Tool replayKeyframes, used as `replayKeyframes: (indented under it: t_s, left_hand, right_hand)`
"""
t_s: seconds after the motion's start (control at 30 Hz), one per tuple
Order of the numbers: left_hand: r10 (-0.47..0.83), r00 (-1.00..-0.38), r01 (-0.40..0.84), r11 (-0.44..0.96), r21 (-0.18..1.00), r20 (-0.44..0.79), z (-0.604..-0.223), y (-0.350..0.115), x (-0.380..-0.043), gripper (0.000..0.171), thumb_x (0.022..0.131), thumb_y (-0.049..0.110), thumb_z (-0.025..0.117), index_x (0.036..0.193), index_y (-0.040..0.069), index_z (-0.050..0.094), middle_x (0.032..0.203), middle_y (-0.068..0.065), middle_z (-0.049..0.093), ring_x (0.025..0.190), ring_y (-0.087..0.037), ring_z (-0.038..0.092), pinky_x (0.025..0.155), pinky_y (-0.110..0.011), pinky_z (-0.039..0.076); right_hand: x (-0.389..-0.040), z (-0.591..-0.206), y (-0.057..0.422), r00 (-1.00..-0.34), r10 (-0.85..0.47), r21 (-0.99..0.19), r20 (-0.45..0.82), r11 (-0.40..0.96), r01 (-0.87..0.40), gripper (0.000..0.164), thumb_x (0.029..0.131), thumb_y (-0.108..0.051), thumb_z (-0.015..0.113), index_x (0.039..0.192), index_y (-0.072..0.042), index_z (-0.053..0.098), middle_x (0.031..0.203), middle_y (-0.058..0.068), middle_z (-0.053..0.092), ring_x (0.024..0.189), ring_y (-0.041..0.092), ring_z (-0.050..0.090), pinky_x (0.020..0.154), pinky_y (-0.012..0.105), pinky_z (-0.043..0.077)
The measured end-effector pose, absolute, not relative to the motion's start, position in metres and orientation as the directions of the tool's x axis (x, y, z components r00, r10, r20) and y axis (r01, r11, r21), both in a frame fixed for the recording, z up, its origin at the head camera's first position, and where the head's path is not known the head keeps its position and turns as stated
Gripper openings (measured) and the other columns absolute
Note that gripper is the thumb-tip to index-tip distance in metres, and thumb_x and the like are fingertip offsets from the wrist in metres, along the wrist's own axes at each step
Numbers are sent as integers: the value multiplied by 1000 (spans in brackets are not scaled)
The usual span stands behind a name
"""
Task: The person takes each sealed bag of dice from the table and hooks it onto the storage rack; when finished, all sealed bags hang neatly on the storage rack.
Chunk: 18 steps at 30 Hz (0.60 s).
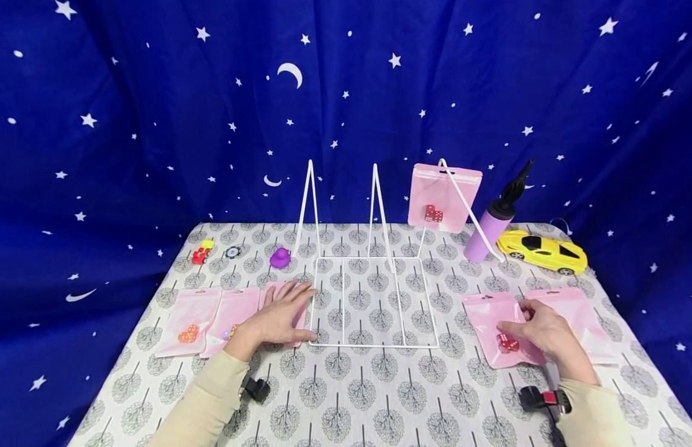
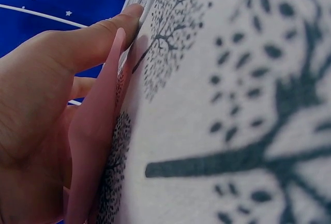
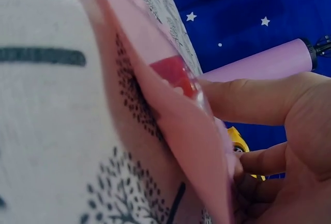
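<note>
Head view: seems to be at the picking-up step, with a hung pink bag (image 1: 442,194) on the wire rack (image 1: 374,346). Spreads left hand (image 1: 277,315), fingers straight, over the inner left bag (image 1: 300,318); pinches the inner right bag (image 1: 482,311) with right hand (image 1: 543,329), thumb beside the red dice (image 1: 508,343).

Left wrist view: lays thumb past the bag's raised edge, without visible grip.

Right wrist view: curls fingers at the bag's right edge; likely calls for a firm pinch before lifting.

Two pink zip pouches in play, both on the counter (image 1: 335,397). Left pouch (image 1: 299,320): just beside the wire rack (image 1: 374,346), mostly covered by the spread left hand (image 1: 276,318), contents hidden, edge raised. Right pouch (image 1: 487,315): clear front, red dice (image 1: 508,343) inside, slotted end pointing away, bowed, near edge lifted, right hand (image 1: 541,329) gripping its side.
</note>
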<state>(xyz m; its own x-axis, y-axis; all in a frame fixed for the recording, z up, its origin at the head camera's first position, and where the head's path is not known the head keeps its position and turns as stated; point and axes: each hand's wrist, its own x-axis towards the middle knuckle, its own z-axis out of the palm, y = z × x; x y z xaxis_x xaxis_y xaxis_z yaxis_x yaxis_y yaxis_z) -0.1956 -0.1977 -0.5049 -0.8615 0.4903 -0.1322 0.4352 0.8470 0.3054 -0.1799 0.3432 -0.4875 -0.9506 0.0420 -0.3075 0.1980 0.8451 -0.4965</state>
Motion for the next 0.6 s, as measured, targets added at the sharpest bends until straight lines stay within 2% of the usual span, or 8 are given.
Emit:
replayKeyframes:
  t_s: [0.13,0.3,0.43,0.6]
  left_hand:
    - [489,-862,433,846,311,-132,-504,-197,-196,101,75,67,67,155,25,24,164,-4,13,150,-36,9,113,-72,3]
    - [480,-865,421,851,314,-142,-503,-197,-196,101,74,67,68,155,26,24,164,-3,12,150,-35,7,114,-71,1]
    - [479,-865,418,852,315,-148,-503,-197,-197,101,74,67,68,155,26,23,165,-2,11,151,-34,6,114,-70,1]
    - [482,-864,420,851,315,-149,-504,-198,-196,101,74,68,68,155,26,23,165,-2,11,151,-34,7,114,-70,1]
  right_hand:
    - [-181,-486,342,-945,56,-486,-324,847,217,98,79,-55,72,137,14,34,127,39,48,111,55,49,90,62,44]
    - [-180,-485,342,-960,47,-524,-275,830,191,83,82,-43,73,134,13,39,118,34,54,101,45,54,85,56,47]
    - [-178,-486,343,-975,41,-547,-220,822,158,68,85,-34,72,130,9,46,110,29,59,93,38,57,76,45,49]
    - [-177,-490,344,-984,47,-565,-174,813,139,52,87,-26,70,123,6,52,101,21,62,84,25,56,68,29,41]
